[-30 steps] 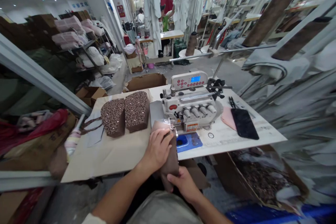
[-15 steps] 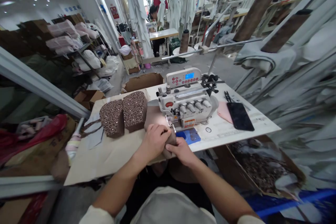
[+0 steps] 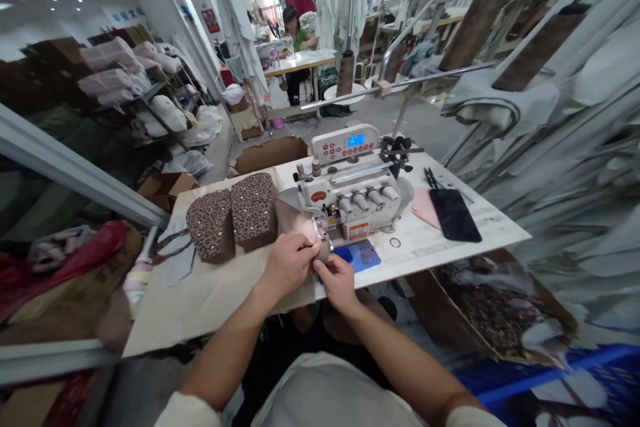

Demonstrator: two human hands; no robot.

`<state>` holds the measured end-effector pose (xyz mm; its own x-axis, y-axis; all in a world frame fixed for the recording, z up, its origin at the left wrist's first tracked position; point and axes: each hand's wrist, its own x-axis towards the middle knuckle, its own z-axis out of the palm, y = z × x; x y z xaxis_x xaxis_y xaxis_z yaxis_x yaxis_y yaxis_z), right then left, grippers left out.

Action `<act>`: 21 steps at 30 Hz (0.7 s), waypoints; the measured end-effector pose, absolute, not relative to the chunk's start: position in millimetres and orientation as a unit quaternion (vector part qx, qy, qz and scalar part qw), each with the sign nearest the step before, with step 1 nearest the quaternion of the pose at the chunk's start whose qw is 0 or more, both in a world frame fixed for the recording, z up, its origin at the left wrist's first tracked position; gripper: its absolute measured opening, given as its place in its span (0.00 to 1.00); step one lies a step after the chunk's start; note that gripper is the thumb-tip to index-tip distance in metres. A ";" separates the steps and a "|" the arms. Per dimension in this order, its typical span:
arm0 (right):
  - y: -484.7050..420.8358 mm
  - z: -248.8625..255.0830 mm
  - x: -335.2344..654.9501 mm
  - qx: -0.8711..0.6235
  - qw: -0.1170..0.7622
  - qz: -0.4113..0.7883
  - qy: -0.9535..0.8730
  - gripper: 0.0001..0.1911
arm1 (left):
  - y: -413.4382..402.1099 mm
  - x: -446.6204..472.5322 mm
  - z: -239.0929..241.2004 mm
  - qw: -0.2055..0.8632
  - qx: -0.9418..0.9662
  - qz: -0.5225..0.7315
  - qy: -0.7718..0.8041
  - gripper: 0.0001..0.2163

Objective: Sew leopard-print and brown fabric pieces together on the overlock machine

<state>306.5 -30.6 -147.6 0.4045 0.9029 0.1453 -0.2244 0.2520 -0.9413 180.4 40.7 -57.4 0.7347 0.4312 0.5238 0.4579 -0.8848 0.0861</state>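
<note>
A white overlock sewing machine point(image 3: 353, 197) stands on the white table point(image 3: 450, 247). A brown fabric piece point(image 3: 293, 221) lies under its presser foot. My left hand point(image 3: 289, 264) rests curled on this fabric just left of the needle, fingers pinching its edge. My right hand point(image 3: 336, 280) grips the same fabric's near end, right below the needle area. Two stacks of leopard-print fabric pieces point(image 3: 233, 217) sit on the table to the left of my hands.
A black phone point(image 3: 454, 213) on a pink cloth lies at the table's right. A cardboard box of leopard fabric point(image 3: 500, 320) stands at lower right, a thread cone point(image 3: 345, 73) behind the machine. A person sews at a far table point(image 3: 295, 30). Shelves of bundles fill the left.
My right hand has risen from below the table edge to the needle area. The hanging brown fabric has been drawn up onto the machine bed. The left hand stays on it.
</note>
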 end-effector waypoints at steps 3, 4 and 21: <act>-29.6 -149.5 306.5 -0.460 0.710 0.387 -0.366 0.17 | 40.2 182.1 -56.8 0.028 -0.931 -0.279 -0.234 0.12; -29.4 -150.7 306.8 -0.462 0.712 0.382 -0.366 0.17 | 40.2 182.7 -56.2 0.028 -0.932 -0.280 -0.230 0.12; -25.8 -169.2 302.2 -0.359 0.788 0.420 -0.271 0.11 | 49.7 193.1 -45.0 -0.024 -0.947 -0.250 -0.202 0.11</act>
